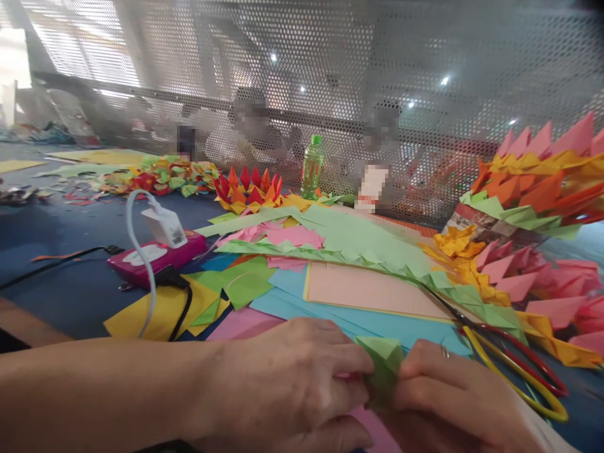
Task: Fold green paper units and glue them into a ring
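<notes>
A folded piece of light green paper [384, 365] is held between my two hands near the bottom of the view. My left hand [306, 377] pinches its left side with the fingers curled. On the other side, my right hand [453, 390], with a ring on one finger, grips the right edge. Pink paper [365, 425] lies beneath my hands. Just beyond them are blue sheets [340, 318] and a pale pink sheet [372, 290]. Scissors [495, 352] with red and yellow handles rest to the right of my right hand.
A magenta power strip [155, 255] with a white charger [165, 225] and cables stands at left. A long strip of folded green paper [330, 255] crosses the middle. Behind are a green bottle [312, 167] and a red-orange paper crown [248, 187]. Layered folded paper [542, 170] rises at right.
</notes>
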The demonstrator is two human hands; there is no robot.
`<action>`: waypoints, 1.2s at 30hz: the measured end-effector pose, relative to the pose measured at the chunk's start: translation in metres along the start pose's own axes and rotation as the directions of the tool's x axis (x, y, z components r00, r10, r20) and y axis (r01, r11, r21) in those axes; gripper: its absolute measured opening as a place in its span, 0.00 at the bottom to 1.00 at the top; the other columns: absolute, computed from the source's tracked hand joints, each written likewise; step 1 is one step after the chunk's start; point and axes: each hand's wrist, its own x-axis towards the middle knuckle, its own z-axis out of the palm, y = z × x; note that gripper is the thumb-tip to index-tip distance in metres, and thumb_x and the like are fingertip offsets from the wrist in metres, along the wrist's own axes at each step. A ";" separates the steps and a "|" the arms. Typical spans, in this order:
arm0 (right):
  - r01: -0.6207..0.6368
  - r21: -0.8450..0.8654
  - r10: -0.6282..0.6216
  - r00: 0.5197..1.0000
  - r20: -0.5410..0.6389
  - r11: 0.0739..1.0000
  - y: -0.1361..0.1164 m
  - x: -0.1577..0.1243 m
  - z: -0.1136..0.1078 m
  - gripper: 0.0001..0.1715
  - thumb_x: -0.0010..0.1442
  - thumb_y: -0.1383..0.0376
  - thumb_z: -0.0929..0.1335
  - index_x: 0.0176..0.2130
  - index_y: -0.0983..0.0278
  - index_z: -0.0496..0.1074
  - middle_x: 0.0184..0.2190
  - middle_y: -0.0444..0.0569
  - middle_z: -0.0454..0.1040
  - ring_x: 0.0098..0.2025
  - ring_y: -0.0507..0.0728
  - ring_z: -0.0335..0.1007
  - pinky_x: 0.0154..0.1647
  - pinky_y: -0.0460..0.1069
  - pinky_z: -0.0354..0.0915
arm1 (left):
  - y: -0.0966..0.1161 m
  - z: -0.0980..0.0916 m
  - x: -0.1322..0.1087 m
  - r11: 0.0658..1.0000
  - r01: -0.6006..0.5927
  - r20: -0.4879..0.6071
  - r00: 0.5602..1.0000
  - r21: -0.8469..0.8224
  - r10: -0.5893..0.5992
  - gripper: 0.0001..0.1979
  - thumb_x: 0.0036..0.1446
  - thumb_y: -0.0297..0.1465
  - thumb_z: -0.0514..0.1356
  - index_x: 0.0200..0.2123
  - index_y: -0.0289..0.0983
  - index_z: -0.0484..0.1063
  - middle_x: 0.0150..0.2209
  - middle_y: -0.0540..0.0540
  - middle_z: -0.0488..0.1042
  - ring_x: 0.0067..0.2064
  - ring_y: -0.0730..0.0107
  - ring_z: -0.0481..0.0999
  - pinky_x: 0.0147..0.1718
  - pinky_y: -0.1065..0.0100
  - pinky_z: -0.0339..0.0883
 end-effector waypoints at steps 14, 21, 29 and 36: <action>-0.137 0.003 0.137 0.991 -0.010 0.991 0.001 0.001 0.011 0.11 0.63 0.73 0.63 0.34 0.60 0.71 0.29 0.44 0.72 0.32 0.53 0.70 0.32 0.45 0.66 | -0.004 -0.009 0.001 0.994 -0.085 0.099 0.991 -0.066 0.092 0.14 0.70 0.34 0.52 0.39 0.31 0.73 0.38 0.44 0.74 0.38 0.64 0.74 0.38 0.63 0.67; -0.156 -0.020 0.156 0.988 -0.006 0.988 0.002 -0.002 0.011 0.11 0.61 0.74 0.63 0.35 0.60 0.71 0.28 0.43 0.71 0.33 0.53 0.70 0.33 0.46 0.65 | -0.002 0.002 -0.004 0.995 -0.068 -0.036 0.997 -0.067 0.066 0.10 0.69 0.32 0.53 0.44 0.34 0.72 0.39 0.43 0.77 0.41 0.64 0.77 0.43 0.66 0.70; -0.091 0.063 0.095 0.994 -0.055 0.994 0.010 -0.002 0.014 0.09 0.63 0.73 0.65 0.35 0.60 0.71 0.30 0.42 0.71 0.32 0.51 0.67 0.34 0.45 0.63 | -0.003 -0.004 0.000 0.993 -0.059 0.082 0.994 -0.101 0.067 0.11 0.69 0.34 0.55 0.43 0.33 0.73 0.39 0.44 0.75 0.39 0.63 0.75 0.39 0.63 0.68; -0.051 0.162 0.050 0.999 0.008 0.986 0.017 -0.007 0.012 0.13 0.65 0.75 0.65 0.39 0.59 0.74 0.33 0.43 0.72 0.36 0.49 0.69 0.36 0.43 0.63 | -0.004 -0.008 0.000 0.992 -0.050 0.099 0.993 -0.119 0.062 0.13 0.70 0.34 0.53 0.40 0.32 0.73 0.39 0.44 0.75 0.39 0.65 0.75 0.39 0.63 0.68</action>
